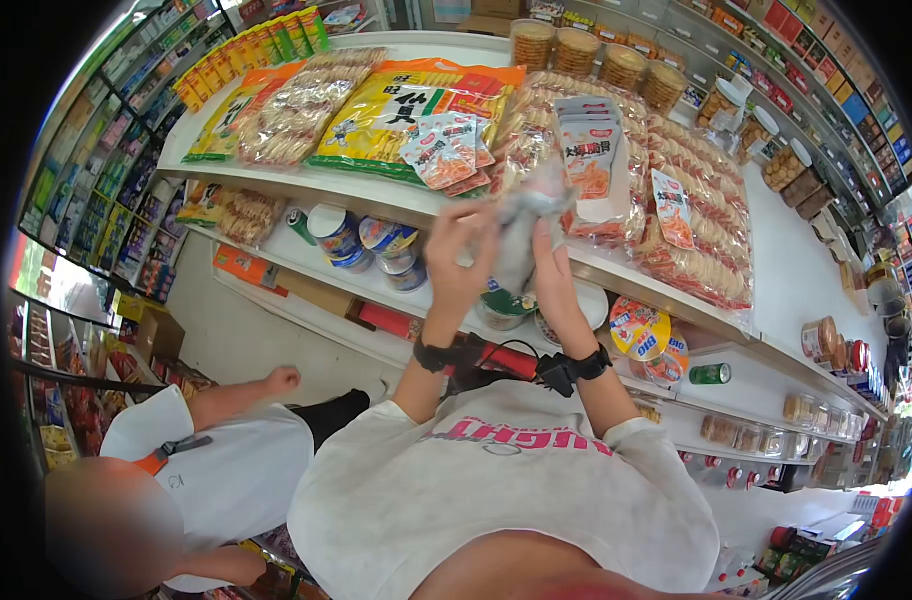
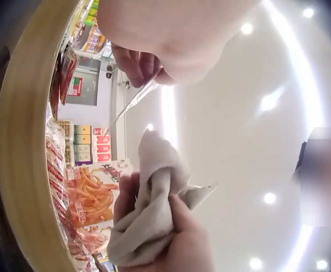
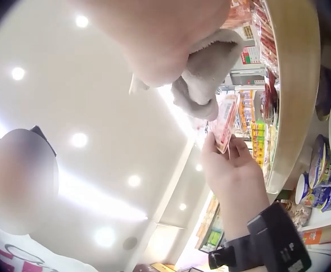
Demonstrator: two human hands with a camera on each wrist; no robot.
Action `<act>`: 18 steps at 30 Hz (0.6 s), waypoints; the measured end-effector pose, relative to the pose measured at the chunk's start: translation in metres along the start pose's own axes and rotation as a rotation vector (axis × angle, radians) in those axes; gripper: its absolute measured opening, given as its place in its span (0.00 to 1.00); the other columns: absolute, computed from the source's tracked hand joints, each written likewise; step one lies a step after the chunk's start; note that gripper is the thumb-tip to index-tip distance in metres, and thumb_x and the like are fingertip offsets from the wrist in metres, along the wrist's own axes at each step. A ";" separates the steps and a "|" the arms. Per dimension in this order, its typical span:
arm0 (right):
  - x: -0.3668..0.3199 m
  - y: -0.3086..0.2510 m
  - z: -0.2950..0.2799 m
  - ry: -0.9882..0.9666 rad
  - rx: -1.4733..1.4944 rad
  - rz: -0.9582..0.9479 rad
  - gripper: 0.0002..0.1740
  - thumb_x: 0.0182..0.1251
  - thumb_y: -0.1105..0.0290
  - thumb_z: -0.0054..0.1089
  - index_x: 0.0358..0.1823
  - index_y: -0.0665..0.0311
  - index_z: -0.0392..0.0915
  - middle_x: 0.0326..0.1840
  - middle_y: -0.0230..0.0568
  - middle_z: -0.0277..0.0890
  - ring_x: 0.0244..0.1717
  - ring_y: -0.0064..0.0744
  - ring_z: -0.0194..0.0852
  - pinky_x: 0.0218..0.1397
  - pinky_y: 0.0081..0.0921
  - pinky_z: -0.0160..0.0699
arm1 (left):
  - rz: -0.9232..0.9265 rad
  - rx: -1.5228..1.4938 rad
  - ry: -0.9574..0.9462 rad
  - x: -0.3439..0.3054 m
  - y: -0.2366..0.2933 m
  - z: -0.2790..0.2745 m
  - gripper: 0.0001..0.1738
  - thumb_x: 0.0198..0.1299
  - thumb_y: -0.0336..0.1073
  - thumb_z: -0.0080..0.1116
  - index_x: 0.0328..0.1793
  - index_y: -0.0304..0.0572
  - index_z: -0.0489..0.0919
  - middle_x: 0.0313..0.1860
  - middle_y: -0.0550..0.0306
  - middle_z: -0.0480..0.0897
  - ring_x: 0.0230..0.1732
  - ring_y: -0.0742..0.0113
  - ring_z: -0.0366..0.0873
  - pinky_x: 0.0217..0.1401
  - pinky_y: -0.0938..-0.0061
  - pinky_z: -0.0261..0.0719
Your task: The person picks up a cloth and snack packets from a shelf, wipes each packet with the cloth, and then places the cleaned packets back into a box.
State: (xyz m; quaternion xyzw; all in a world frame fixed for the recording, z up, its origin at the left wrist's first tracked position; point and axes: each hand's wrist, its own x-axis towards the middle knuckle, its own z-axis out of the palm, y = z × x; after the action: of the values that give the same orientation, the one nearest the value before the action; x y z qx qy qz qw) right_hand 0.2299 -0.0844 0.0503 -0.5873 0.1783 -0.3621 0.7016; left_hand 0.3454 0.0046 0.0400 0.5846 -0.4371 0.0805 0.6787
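Both hands are raised in front of a shelf (image 1: pixel 376 195) of snacks. My left hand (image 1: pixel 463 250) (image 2: pixel 154 34) (image 3: pixel 230 170) pinches a small red-and-white snack packet (image 3: pixel 226 122) by its edge, and the packet's clear seam (image 2: pixel 132 102) shows in the left wrist view. My right hand (image 1: pixel 551 265) (image 2: pixel 171 238) (image 3: pixel 154 39) grips a bunched grey cloth (image 1: pixel 526 215) (image 2: pixel 148 209) (image 3: pixel 208 73) right against that packet. In the head view the packet is blurred behind the cloth.
Large snack bags, among them a yellow one (image 1: pixel 406 110), cover the top shelf, with rice-cracker packs (image 1: pixel 696 250) to the right. Tubs and tins (image 1: pixel 361 240) stand on the lower shelf beside a green can (image 1: pixel 709 374). A person in white (image 1: pixel 216 460) crouches at lower left.
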 end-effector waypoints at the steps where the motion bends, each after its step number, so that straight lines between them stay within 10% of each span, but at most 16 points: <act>1: 0.000 0.002 0.005 0.007 0.061 0.063 0.25 0.86 0.54 0.52 0.65 0.70 0.77 0.61 0.37 0.82 0.61 0.24 0.75 0.66 0.26 0.73 | 0.173 0.106 -0.136 0.003 0.011 0.001 0.16 0.70 0.25 0.61 0.61 0.36 0.87 0.63 0.46 0.84 0.66 0.56 0.82 0.68 0.65 0.78; 7: 0.031 0.024 0.001 -0.215 -0.014 0.042 0.25 0.83 0.56 0.59 0.64 0.72 0.78 0.57 0.41 0.85 0.56 0.23 0.78 0.61 0.29 0.77 | 0.044 0.028 -0.208 -0.001 -0.005 -0.022 0.24 0.66 0.25 0.60 0.69 0.42 0.85 0.83 0.38 0.67 0.80 0.43 0.69 0.77 0.61 0.71; 12: 0.071 0.020 0.011 -0.257 -0.242 -0.147 0.21 0.79 0.59 0.63 0.53 0.75 0.83 0.42 0.43 0.89 0.41 0.24 0.81 0.47 0.31 0.82 | -0.198 -0.053 -0.132 0.002 -0.032 -0.035 0.25 0.67 0.24 0.69 0.71 0.31 0.81 0.60 0.53 0.84 0.60 0.71 0.80 0.64 0.75 0.78; 18: 0.058 0.005 0.012 -0.201 -0.323 -0.062 0.19 0.78 0.60 0.64 0.48 0.74 0.83 0.32 0.39 0.85 0.33 0.25 0.77 0.41 0.31 0.80 | -0.281 0.093 0.141 0.031 -0.044 -0.023 0.23 0.70 0.29 0.68 0.69 0.30 0.82 0.59 0.52 0.84 0.55 0.73 0.81 0.57 0.76 0.80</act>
State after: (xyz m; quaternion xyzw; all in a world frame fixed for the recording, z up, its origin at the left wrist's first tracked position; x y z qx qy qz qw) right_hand 0.2791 -0.1172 0.0588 -0.7306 0.1449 -0.2896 0.6011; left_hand 0.4028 -0.0007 0.0313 0.6638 -0.2982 0.0457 0.6844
